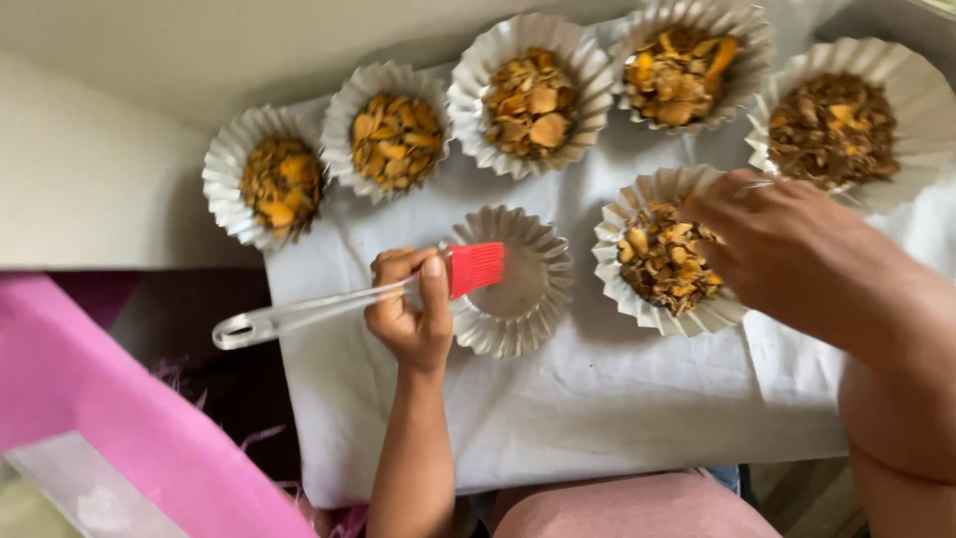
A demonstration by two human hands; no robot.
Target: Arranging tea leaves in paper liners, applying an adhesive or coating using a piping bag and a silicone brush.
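surface: white cloth
on cloth: six filled fluted paper cups, one empty paper cup
fill: dried yellow-brown chips

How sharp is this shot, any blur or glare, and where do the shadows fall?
Head view: soft, even daylight and no harsh glare. The right hand is motion-blurred, while the left hand holding the brush is a little sharper. The paper cups are slightly soft. The pink fabric at lower left is out of focus, with dark shadow beside the white cloth.
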